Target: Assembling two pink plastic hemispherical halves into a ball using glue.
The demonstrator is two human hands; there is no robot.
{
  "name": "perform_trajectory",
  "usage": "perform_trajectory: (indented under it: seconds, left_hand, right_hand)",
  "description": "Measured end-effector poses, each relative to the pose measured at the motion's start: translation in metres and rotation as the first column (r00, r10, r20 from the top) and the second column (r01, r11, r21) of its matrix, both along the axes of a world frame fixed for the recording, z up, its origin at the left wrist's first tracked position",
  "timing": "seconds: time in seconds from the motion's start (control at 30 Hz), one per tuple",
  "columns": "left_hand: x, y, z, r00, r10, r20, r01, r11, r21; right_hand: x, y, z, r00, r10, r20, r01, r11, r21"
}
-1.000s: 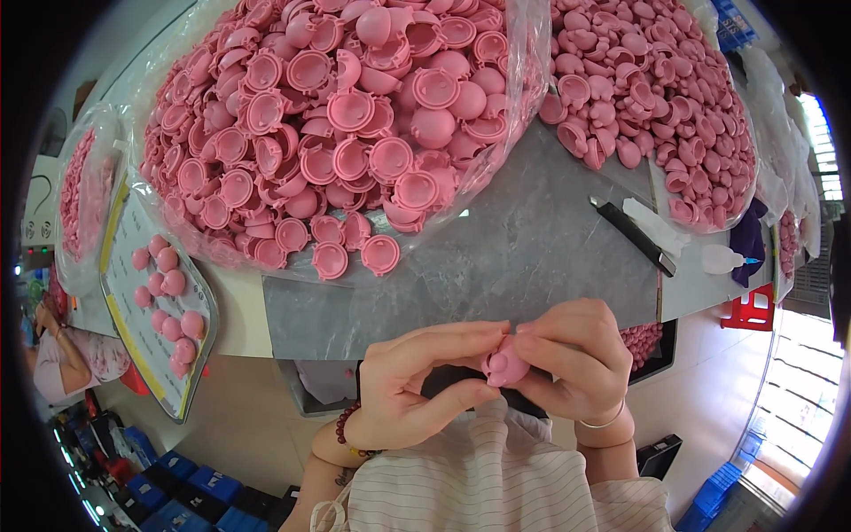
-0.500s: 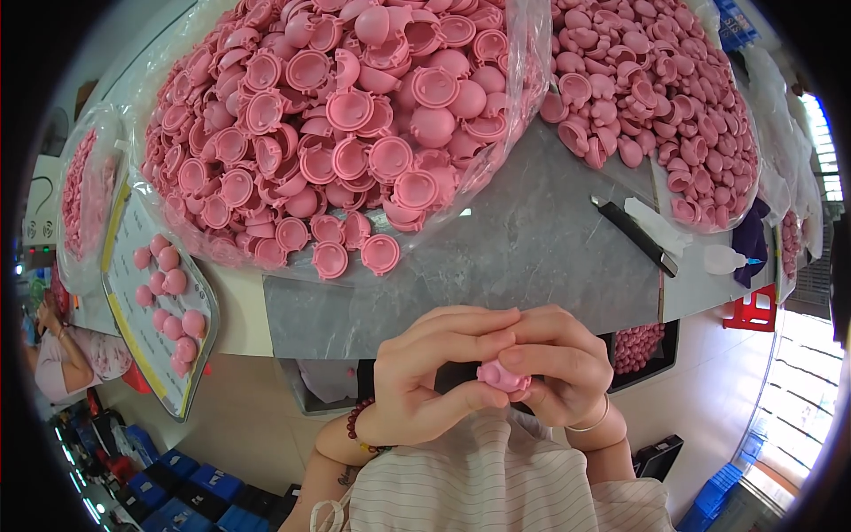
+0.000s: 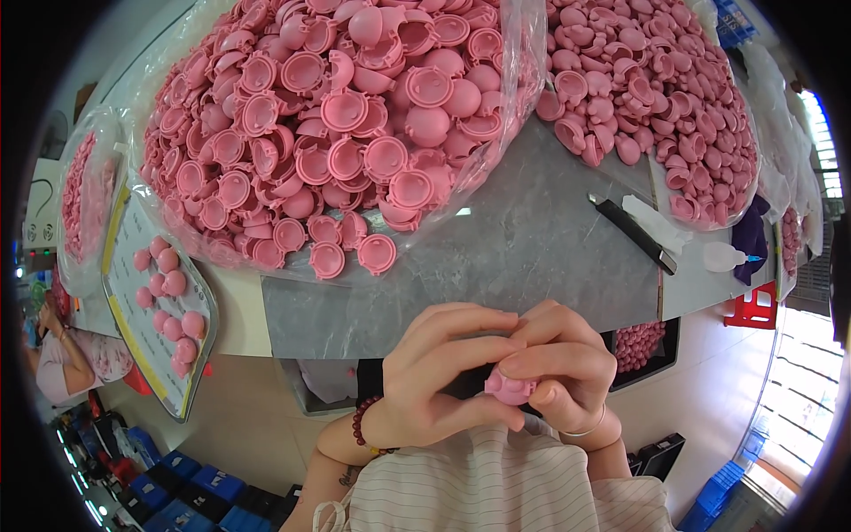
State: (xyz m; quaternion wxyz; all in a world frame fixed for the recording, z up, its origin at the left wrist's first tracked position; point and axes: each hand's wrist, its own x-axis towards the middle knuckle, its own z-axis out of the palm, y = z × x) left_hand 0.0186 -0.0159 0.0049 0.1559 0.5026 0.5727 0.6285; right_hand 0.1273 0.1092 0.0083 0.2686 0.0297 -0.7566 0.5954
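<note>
Striped top (image 3: 461,483), red beads (image 3: 358,423), silver bangle (image 3: 587,434)

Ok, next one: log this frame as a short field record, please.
Left hand: holding a small pink piece
Right hand: holding the same piece
Surface: gray tabletop
Back left: large pink pile
Back right: second pink pile
Right: black-handled tool, white bottle
Far left: board bearing pink balls
</note>
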Motion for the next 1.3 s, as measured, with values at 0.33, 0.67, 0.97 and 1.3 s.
perform_trajectory:
  seconds: [0.33,0.67,0.97,1.3]
  left_hand:
    - [0.003,-0.004,0.001,0.83,-0.148,0.539,0.142,0.988,0.052]
    - [-0.012,-0.018,0.001,0.866,-0.184,0.465,0.158,0.983,0.095]
    - [-0.076,-0.087,0.015,0.43,0.841,-0.327,-0.873,0.48,0.085]
    - [-0.105,-0.122,0.016,0.253,0.584,-0.771,-0.94,0.338,-0.052]
  right_hand:
    - [0.028,0.045,-0.001,0.546,-0.785,-0.293,0.807,0.587,-0.07]
    - [0.097,0.159,-0.013,0.203,-0.979,0.019,0.875,0.19,0.445]
    - [0.07,0.107,0.007,0.272,-0.962,-0.002,0.952,0.268,0.146]
    - [0.052,0.071,0.012,0.545,-0.838,-0.038,0.829,0.545,-0.127]
